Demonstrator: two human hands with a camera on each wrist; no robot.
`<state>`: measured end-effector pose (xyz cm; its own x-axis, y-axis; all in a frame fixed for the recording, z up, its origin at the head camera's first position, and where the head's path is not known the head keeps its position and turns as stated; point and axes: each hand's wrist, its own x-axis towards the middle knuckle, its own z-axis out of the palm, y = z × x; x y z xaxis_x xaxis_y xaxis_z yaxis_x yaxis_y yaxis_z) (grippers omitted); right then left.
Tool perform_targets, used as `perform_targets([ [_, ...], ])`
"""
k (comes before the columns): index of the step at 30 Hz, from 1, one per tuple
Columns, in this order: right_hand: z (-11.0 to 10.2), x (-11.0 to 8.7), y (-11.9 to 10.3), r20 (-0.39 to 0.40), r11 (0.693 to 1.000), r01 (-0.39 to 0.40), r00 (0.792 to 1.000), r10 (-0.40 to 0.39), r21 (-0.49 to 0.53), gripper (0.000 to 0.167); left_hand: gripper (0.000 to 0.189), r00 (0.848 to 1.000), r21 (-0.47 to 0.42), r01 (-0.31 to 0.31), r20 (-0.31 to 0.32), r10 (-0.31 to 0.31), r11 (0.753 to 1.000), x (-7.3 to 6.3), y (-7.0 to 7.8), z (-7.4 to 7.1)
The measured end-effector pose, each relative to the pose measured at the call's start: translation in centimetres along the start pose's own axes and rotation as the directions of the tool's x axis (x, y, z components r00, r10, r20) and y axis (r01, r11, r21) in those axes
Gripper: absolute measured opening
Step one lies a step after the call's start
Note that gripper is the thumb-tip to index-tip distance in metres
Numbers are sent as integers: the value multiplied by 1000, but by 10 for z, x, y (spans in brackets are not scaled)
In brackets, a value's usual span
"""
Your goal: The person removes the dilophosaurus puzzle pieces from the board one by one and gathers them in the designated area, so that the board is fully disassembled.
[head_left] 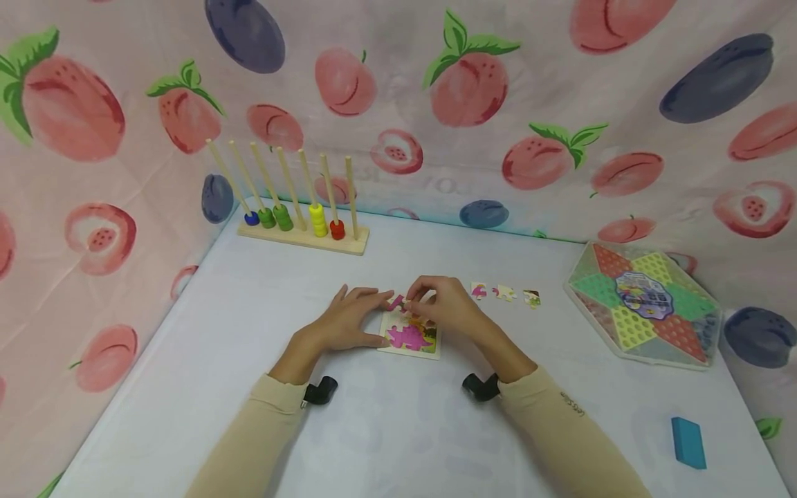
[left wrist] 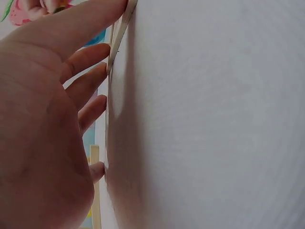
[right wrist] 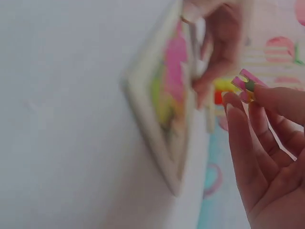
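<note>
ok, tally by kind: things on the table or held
Square pale-framed picture puzzle, counted whole: 1
Loose multicoloured jigsaw pieces: 3
Multicoloured jigsaw piece in right hand: 1
Wooden bead abacus: 1
Hexagonal star-patterned game board: 1
Blue rectangular block: 1
Total: 8

A person in a beige long-sleeved top, seen from the forearms down. The left sleeve [head_left: 245, 443] and right sleeve [head_left: 569, 446] are of one plain, matte fabric, fairly loose along the forearm and lightly creased toward the wrist. The left cuff [head_left: 286, 393] and right cuff [head_left: 520, 384] end at the wrist, leaving the left hand [head_left: 345, 324] and right hand [head_left: 445, 304] bare. A small dark marking [head_left: 573, 404], too small to read, runs along the outer side of the right sleeve. Worn at the wrists are a black left camera [head_left: 322, 391] and a matching right camera [head_left: 481, 387], both stubby, bent shapes with rounded ends.
</note>
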<state>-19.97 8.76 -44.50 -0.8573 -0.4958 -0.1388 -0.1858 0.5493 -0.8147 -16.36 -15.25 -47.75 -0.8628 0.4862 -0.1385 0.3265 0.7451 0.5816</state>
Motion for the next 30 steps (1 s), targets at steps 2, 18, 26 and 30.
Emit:
perform_targets([
  [2,-11,-2,-1,-21,999,-5,1000,6,34,11,83,1000,4,1,-2,-1,1000,1,0,0],
  [18,-79,-42,34,-173,993,-114,979,111,-10,21,82,1000,17,-8,-8,8,1000,1,0,2],
  [26,-75,-53,62,-130,974,-216,970,206,-69,24,80,1000,29,-14,-18,15,999,2,-1,3],
  [30,-70,-55,69,-135,969,-228,967,215,-92,21,79,1000,24,-10,-17,10,1000,2,-1,4],
])
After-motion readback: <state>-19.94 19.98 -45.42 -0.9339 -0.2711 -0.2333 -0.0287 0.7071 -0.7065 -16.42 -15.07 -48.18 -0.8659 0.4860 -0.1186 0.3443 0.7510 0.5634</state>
